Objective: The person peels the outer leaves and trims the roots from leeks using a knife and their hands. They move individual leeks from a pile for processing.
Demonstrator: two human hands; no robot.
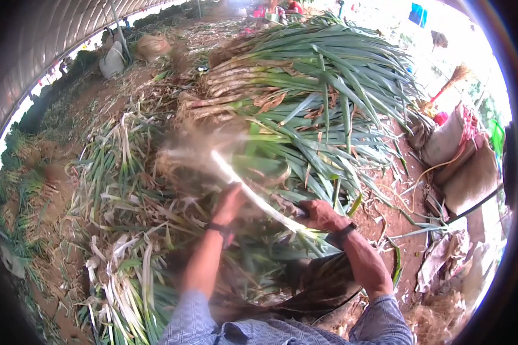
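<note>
A long green onion (265, 207) with a bare white stalk slants across the middle, its root end far left and its green end close to my right hand. My left hand (230, 202) is closed around the stalk, slightly smeared by motion. Closed too, my right hand (323, 216) grips a dark, slim tool (299, 212) just above the green end; the tool's kind cannot be made out. Around the root end hangs a pale blur of flying skins or dirt. Behind it lies a large heap of unpeeled green onions (305, 86), leaves toward the right.
White peeled green onions (124, 287) lie in a pile at the lower left. Loose skins and leaves litter the soil (57, 276). Brownish sacks (460, 149) and a yellow cord (434, 167) are at the right. White sack (112, 60) stands at the far left.
</note>
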